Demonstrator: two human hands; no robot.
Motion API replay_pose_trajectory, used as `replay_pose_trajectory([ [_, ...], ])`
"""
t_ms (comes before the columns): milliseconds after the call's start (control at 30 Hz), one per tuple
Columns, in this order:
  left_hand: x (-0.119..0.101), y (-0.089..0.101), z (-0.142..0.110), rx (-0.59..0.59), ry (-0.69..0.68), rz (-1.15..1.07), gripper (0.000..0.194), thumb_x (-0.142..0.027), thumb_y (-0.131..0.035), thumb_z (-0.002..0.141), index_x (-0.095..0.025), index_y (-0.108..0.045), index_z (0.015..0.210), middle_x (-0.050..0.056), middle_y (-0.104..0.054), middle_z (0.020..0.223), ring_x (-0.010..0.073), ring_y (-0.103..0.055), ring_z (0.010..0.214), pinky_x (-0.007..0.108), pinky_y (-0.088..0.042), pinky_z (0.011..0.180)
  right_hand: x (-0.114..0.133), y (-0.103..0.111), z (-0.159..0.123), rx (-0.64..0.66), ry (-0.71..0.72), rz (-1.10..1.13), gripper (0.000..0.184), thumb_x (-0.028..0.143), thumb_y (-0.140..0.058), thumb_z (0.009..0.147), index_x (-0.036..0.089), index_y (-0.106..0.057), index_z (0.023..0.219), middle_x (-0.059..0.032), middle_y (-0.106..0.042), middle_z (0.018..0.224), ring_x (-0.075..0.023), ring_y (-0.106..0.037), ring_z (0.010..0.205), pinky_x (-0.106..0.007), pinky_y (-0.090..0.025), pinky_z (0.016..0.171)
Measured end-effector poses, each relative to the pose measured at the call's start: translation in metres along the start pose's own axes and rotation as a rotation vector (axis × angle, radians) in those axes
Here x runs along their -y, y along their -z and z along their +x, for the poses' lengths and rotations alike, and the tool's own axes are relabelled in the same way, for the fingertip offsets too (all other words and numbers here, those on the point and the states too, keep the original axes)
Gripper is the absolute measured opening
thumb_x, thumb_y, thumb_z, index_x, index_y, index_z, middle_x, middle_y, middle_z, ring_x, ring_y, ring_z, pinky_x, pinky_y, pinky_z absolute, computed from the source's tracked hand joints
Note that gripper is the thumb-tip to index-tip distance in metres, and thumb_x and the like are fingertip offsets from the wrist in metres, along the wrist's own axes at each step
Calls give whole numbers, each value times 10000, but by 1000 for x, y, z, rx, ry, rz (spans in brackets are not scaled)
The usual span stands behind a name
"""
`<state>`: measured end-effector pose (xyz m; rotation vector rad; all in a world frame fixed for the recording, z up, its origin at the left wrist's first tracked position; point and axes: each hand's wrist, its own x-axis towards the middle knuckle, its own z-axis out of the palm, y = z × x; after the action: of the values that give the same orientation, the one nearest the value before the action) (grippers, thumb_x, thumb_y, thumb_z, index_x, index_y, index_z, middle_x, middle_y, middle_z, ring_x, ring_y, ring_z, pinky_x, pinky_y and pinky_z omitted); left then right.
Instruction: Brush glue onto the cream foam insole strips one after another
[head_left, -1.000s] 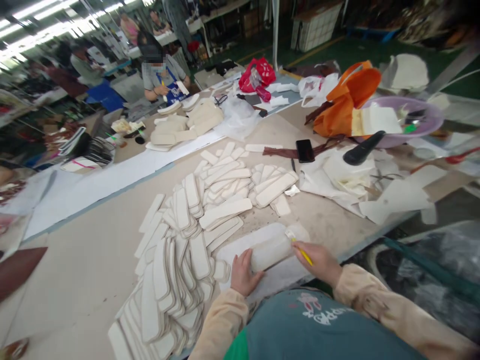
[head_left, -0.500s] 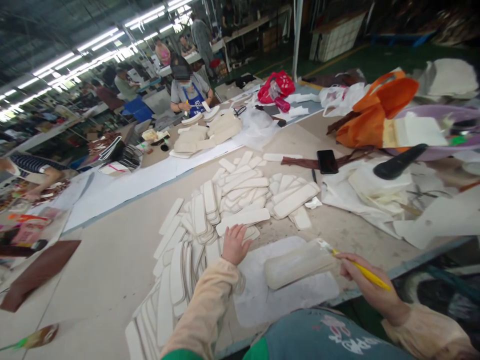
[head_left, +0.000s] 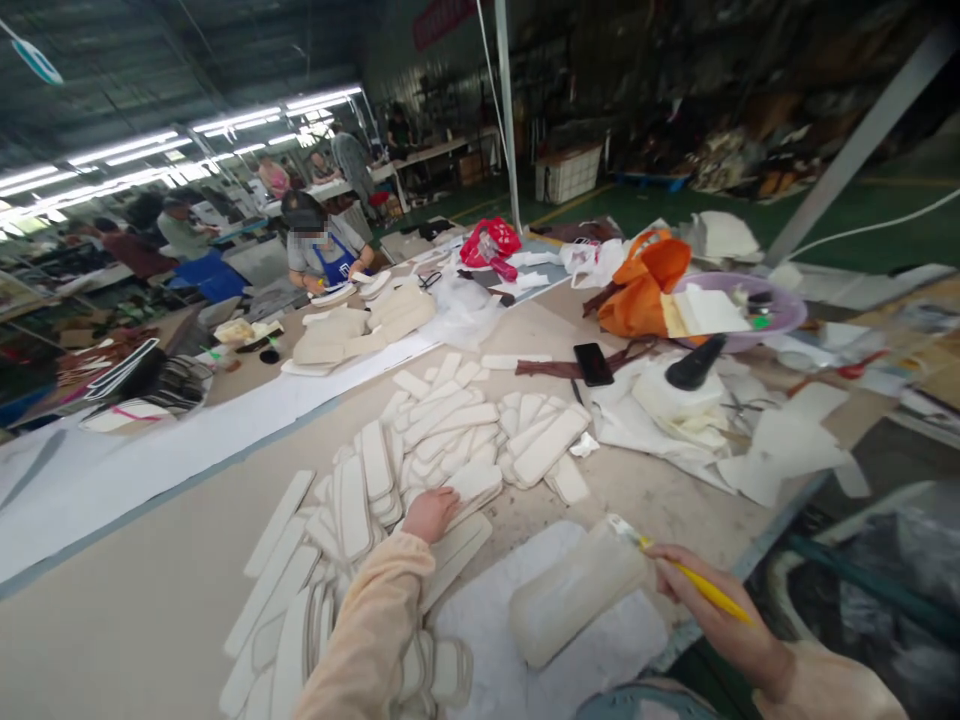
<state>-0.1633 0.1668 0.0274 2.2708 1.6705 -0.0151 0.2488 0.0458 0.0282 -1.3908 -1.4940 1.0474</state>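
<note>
My right hand point(head_left: 712, 600) is closed around the yellow handle of a brush point(head_left: 694, 585). The brush's bristle end touches the upper right end of a pale, rounded strip point(head_left: 574, 595), which looks wet and lies on a white sheet point(head_left: 630, 640). To the left, my left hand point(head_left: 430, 515) reaches into a spread of white, round-ended strips point(head_left: 352, 505). Its fingers are drawn together at the near left end of one white strip point(head_left: 481, 482), covering part of it; the thumb is hidden. More strips lie in overlapping rows under and beside my left forearm.
A black phone point(head_left: 593, 364) and a white container with a black top point(head_left: 694, 370) stand beyond the strips. Farther right are an orange bag point(head_left: 649, 290) and a purple basin point(head_left: 787, 310). Across the table a person in a blue apron point(head_left: 337, 262) works beside stacked pale pieces point(head_left: 397, 315).
The view has swung right and up. My left hand, earlier spread beside a strip, now lies over that strip's left end with fingers together. The brush stays at the wet strip's right end.
</note>
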Motion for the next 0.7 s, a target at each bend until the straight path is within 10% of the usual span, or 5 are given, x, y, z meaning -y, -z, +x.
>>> replay_pose_trajectory([
  [167,-10,22,-10,-138,109,33,296,-202,-314,900,-148,-582,1015,133,-621,976,235,-566,971,373,-421,857,17,1,16,-134,26,72,249,361,-564,831,243,-598,1047,-59,-652,966,-205,-647,810,-363,-548,785],
  [333,-80,37,-40,-231,-97,-165,265,-308,-341,918,-197,-569,996,63,-630,937,175,-582,886,288,-435,801,32,5,34,-121,36,328,223,339,-609,807,271,-499,988,-57,-586,1161,-232,-592,1039,-445,-478,917],
  [500,-162,-6,-74,-40,-135,-508,288,-310,-345,919,-201,-604,856,26,-634,794,138,-577,773,233,-424,721,29,0,24,71,-93,424,338,362,-678,739,265,-430,946,-57,-606,1131,-207,-637,922,-390,-538,800],
  [700,-208,-64,-105,4,110,-750,258,-302,-427,876,-199,-658,828,11,-662,766,135,-580,720,225,-421,679,7,6,-8,155,-281,329,280,438,-635,756,249,-460,865,-36,-654,906,-199,-646,817,-304,-555,662],
])
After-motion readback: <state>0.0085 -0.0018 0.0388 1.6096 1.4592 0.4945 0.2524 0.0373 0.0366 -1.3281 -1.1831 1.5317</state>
